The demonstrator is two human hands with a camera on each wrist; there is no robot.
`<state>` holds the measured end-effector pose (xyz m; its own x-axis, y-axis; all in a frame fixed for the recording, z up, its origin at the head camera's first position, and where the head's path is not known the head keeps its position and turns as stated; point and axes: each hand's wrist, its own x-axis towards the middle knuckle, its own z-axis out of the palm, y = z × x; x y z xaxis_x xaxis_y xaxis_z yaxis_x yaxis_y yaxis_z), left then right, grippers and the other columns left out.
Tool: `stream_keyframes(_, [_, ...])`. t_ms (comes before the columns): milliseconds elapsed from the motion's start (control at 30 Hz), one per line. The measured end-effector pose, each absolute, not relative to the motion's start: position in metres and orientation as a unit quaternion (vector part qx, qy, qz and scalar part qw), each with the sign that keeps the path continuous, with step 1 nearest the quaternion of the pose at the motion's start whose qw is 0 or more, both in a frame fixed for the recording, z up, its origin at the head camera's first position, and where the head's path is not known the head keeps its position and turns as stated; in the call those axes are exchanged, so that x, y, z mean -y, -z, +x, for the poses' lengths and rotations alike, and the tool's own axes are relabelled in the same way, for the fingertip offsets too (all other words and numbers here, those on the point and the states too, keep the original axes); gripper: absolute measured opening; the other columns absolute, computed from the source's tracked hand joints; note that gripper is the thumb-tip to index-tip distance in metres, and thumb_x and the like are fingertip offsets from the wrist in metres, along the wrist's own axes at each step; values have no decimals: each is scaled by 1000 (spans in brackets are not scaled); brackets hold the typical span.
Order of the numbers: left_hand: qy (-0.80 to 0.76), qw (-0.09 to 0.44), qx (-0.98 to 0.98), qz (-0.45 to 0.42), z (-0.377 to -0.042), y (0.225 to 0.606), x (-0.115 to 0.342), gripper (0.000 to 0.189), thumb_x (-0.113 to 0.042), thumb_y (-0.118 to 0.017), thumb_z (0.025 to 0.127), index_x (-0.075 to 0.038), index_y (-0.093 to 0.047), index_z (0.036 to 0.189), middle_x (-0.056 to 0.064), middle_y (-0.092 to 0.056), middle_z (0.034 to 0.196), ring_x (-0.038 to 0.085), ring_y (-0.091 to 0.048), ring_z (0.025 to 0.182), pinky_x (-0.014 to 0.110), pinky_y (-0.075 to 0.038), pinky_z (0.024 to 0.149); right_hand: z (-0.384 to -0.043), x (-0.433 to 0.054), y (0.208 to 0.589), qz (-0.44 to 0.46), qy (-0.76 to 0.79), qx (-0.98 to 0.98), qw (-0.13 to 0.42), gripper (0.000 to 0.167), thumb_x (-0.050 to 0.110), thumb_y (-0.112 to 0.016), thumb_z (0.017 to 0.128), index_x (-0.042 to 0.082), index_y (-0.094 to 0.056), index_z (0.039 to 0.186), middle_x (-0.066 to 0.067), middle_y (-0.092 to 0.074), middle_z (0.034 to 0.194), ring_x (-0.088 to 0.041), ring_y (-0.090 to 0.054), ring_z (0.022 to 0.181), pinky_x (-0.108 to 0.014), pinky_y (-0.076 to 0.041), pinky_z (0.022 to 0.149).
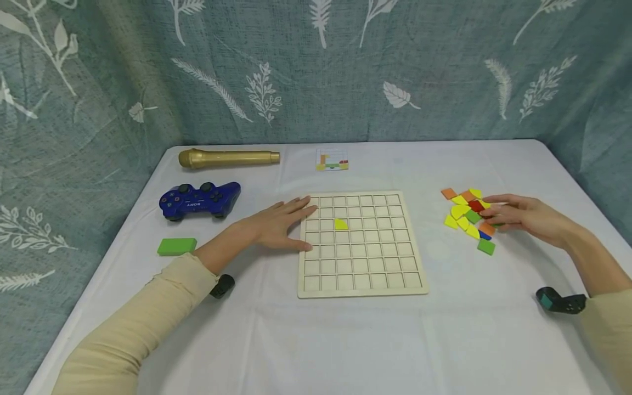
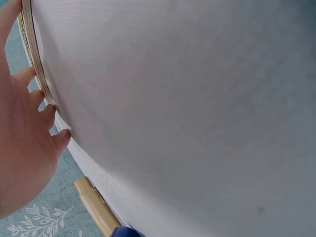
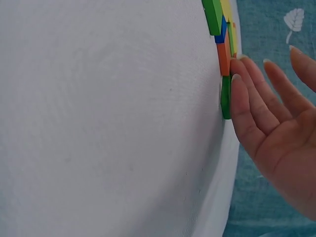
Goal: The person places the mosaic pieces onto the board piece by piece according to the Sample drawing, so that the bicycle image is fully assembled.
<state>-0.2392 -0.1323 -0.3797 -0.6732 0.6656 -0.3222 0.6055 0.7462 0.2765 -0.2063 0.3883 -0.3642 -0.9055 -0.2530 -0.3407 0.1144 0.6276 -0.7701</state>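
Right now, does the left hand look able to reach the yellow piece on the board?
Probably yes: the left hand touches the left edge of the board, close to the yellow piece, and nothing visible stands between them.

Over the counter [image 1: 355, 343], matt white cloth [image 1: 276, 329]. For the grid board [image 1: 362, 266], pale wood, smooth and matt. Toward the right edge, smooth faces on the coloured pieces [image 1: 460, 212]. Near the left edge, slightly glossy plastic for the controller [image 1: 198, 202]. Behind the far edge, woven-looking cloth for the curtain [image 1: 340, 93].
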Motion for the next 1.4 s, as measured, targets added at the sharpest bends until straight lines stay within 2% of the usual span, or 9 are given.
stream_keyframes(100, [-73,205,-912,349,-239,380,132,95,-66,-52,86,-16,-9,155,6,3,159,26,1,144,48,-6,114,-204,-389,364,-46,408,-887,210,60,34,-49,101,-2,-30,146,-21,-53,132,4,-57,96,-19,-49,80])
stream_keyframes(200, [-72,206,-912,348,-239,380,132,95,-65,-53,87,-16,-8,155,6,3,159,26,0,144,48,-6,114,-201,-388,365,-62,377,-902,201,56,28,-52,100,-1,-34,144,-24,-52,131,5,-56,95,-20,-49,79])
stream_keyframes(333, [-72,206,-912,348,-240,380,132,94,-64,-53,88,-16,-9,155,7,3,159,26,0,144,48,-6,114,-199,-385,366,-102,349,-914,183,49,10,-58,96,-4,-41,140,-25,-53,128,8,-52,96,-16,-47,80])
stream_keyframes(467, [-70,207,-912,347,-239,380,131,94,-64,-53,88,-16,-8,155,6,3,159,25,0,144,49,-6,114,-197,-379,366,-130,316,-925,168,49,-4,-63,88,-6,-47,135,-22,-57,122,-14,-56,104,-12,-44,80])
stream_keyframes(567, [-72,209,-912,346,-239,380,131,94,-64,-53,88,-16,-9,155,7,3,159,25,0,144,49,-6,114,-196,-375,366,-134,295,-932,164,49,-3,-65,87,-7,-48,134,-20,-58,119,-33,-54,107,-21,-47,84])
stream_keyframes(600, [-74,209,-911,347,-238,380,131,94,-64,-53,87,-16,-9,155,7,3,159,26,0,144,49,-6,114,-196,-375,367,-135,293,-932,164,49,-2,-65,87,-7,-48,133,-20,-58,118,-35,-53,107,-23,-48,84])
stream_keyframes(733, [-77,211,-911,346,-238,380,132,95,-65,-53,87,-16,-9,155,6,4,159,26,0,144,48,-5,114,-195,-374,370,-133,287,-935,158,48,3,-67,88,-8,-49,132,-18,-58,116,-33,-53,104,-30,-48,84])
stream_keyframes(1033, [-78,210,-913,342,-238,381,132,96,-67,-52,86,-17,-8,155,6,4,159,26,0,144,48,-4,114,-196,-370,371,-137,282,-937,153,46,1,-67,87,-8,-51,130,-13,-58,107,-31,-53,99,-19,-45,77])
stream_keyframes(1400, [-72,216,-912,342,-237,378,132,95,-66,-52,87,-17,-7,155,5,5,159,25,1,144,47,-4,114,-198,-373,372,-124,267,-944,145,45,2,-69,86,-8,-54,128,-9,-53,95,-28,-49,90,-20,-46,70])
